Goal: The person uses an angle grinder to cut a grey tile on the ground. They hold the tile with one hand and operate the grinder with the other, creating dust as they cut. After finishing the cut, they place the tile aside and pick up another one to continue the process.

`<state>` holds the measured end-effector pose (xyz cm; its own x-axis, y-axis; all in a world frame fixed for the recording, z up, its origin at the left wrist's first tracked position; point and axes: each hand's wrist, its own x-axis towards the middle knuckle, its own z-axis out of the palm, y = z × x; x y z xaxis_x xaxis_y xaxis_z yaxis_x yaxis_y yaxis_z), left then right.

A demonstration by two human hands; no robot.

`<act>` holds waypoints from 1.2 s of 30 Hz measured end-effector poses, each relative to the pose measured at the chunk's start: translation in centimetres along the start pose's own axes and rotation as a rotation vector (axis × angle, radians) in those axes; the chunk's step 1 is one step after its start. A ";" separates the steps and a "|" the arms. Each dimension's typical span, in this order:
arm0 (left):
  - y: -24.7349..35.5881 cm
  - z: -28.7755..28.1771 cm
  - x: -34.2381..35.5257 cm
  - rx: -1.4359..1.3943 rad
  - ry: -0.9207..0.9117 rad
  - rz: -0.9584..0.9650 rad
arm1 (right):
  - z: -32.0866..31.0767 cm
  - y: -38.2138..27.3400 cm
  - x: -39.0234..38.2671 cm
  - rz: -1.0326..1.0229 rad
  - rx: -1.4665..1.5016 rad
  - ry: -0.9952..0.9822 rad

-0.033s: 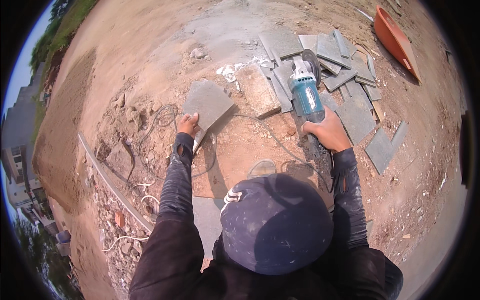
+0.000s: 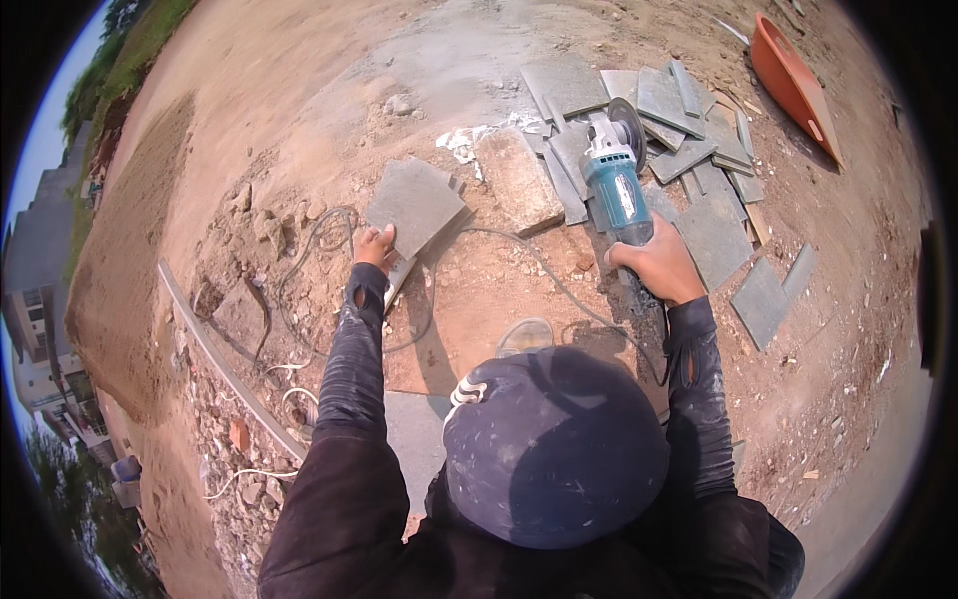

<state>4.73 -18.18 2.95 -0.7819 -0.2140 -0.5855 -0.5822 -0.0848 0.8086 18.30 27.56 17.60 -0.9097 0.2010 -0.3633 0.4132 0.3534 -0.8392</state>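
Note:
My left hand (image 2: 374,248) grips the near left edge of a grey stone slab (image 2: 414,203), which tilts up above the dirt. The fingers close over its edge, and part of the grip is hidden behind the slab. Off to the right, my right hand (image 2: 663,262) wraps round the rear handle of a teal angle grinder (image 2: 617,188). Its dark cutting disc (image 2: 627,130) points away from me, over a pile of grey slabs (image 2: 667,98). Whether the disc is spinning I cannot tell. Between the two hands lies a rough tan stone block (image 2: 517,182).
A dark power cord (image 2: 544,268) loops over the ground between my arms. An orange tray-like basin (image 2: 793,88) lies at the far right. Broken rubble (image 2: 261,232) and a long pale strip (image 2: 222,349) are on the left. A loose slab (image 2: 760,303) lies right of my right hand.

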 end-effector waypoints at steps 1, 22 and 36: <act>-0.1 -0.6 0.6 -0.012 -0.005 0.005 | -0.1 -0.2 -0.1 0.016 0.017 -0.003; 5.2 25.8 1.1 1.237 -0.202 0.934 | -5.8 1.2 -1.3 0.174 0.196 0.172; 6.1 36.1 0.4 1.393 -0.646 0.375 | -7.1 5.2 -2.7 0.222 0.243 0.295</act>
<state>-7.13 16.37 5.53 -0.6702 0.4481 -0.5916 0.2034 0.8775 0.4342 23.20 35.39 17.06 -0.7347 0.5125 -0.4444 0.5442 0.0544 -0.8372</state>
